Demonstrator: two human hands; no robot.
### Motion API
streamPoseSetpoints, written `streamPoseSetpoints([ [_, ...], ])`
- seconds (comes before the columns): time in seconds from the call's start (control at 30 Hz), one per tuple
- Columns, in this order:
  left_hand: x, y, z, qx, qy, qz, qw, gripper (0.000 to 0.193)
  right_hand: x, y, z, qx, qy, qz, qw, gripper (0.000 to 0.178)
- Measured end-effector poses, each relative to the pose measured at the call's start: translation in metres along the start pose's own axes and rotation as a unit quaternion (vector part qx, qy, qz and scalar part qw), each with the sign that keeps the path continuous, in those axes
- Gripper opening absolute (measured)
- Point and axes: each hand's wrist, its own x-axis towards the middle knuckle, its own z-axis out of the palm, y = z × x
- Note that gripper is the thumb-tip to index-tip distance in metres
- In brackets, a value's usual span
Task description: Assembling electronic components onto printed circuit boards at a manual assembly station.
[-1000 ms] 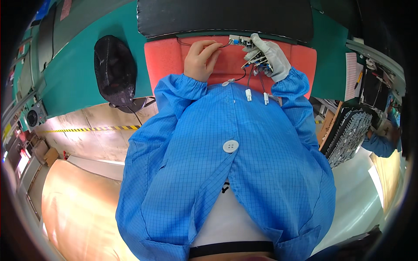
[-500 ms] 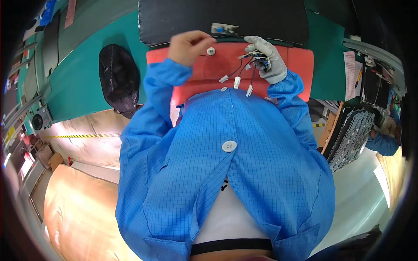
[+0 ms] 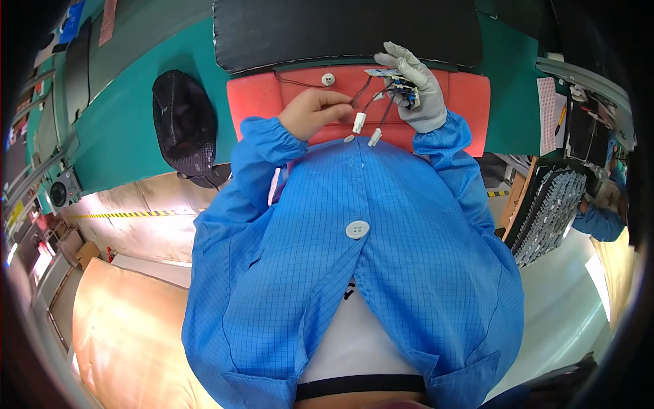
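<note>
My bare left hand (image 3: 315,114) is closed in a pinch on a dark cable (image 3: 363,90) just above the red mat (image 3: 255,95). The end of that cable is hidden by my fingers. My right hand (image 3: 424,92), in a pale grey glove, is closed round several small circuit boards (image 3: 407,88) with blue and white parts. From these boards, dark leads hang toward me, ending in a white plug (image 3: 359,123) and another white plug (image 3: 375,138). A small round white piece (image 3: 328,80) with a thin black wire lies on the red mat beyond my left hand.
A black mat (image 3: 340,31) lies behind the red one on the green table (image 3: 126,133). At left sits a black mesh cap (image 3: 184,123). A printed sheet (image 3: 547,116) lies at right, near a rack of metallic parts (image 3: 548,215). Another person's blue sleeve (image 3: 599,223) shows at far right.
My left hand has come down and right to pinch a cable from the boards. The small board seen over the black mat is gone from there; a board now juts left from my right hand.
</note>
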Motion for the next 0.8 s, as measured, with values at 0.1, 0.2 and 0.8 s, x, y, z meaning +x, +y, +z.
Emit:
streamPoseSetpoints([
  [0.1, 0.004, -0.007, 0.003, -0.057, -0.008, 0.006, 0.998, 0.023, 0.000, -0.001, 0.011, -0.136, 0.006, 0.020, 0.991, 0.049],
  [0.2, 0.017, -0.017, 0.003, -0.039, 0.083, 0.095, 0.991, 0.018, -0.001, -0.003, 0.018, -0.203, -0.017, 0.170, 0.964, 0.050],
  [0.8, 0.027, -0.046, 0.007, 0.149, 0.287, 0.207, 0.923, 0.019, -0.021, -0.009, 0.033, -0.445, -0.048, -0.073, 0.891, 0.045],
])
